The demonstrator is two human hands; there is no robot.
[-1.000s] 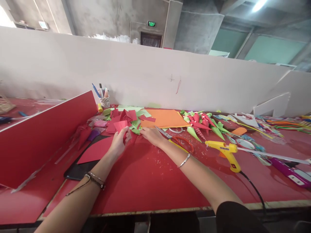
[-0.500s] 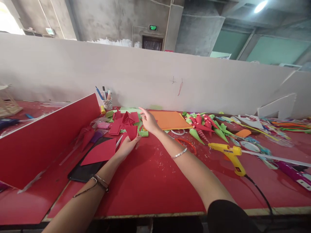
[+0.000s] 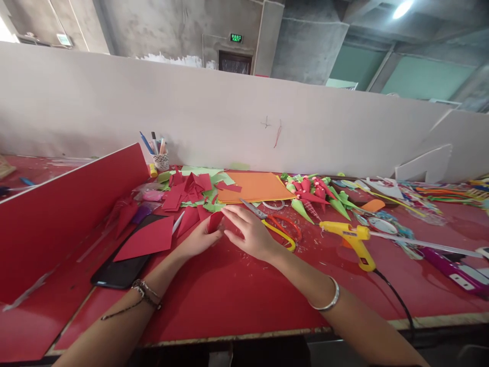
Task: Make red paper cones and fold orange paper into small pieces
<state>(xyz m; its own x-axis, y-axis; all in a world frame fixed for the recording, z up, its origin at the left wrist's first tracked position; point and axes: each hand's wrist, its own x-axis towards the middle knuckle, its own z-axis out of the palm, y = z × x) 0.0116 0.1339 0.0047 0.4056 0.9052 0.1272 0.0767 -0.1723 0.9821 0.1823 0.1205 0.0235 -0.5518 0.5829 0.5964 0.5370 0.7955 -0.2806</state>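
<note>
My left hand (image 3: 200, 239) is closed on a small piece of red paper (image 3: 215, 221), which looks curved between thumb and fingers. Close by on the right is my right hand (image 3: 252, 233), its fingers extended and apart, with the fingertips at the paper's upper edge. Whether they touch it I cannot tell. Scissors (image 3: 284, 235) with orange and yellow handles lie just beyond the right hand. Behind the left hand, red paper scraps (image 3: 191, 188) are heaped over light green ones. A larger red paper sector (image 3: 147, 239) rests on a black phone-like slab (image 3: 120, 270).
Orange sheets (image 3: 260, 187) lie at the back, beside red and green paper cones (image 3: 313, 193). A yellow glue gun (image 3: 353, 239) with its cord lies to the right. A pen cup (image 3: 160, 160) stands by the wall, and a red board (image 3: 76, 214) stands upright at left.
My right hand has come back from the scrap heap to the paper in my left hand. Scissors and a red strip on the orange sheets now show. The view has shifted slightly.
</note>
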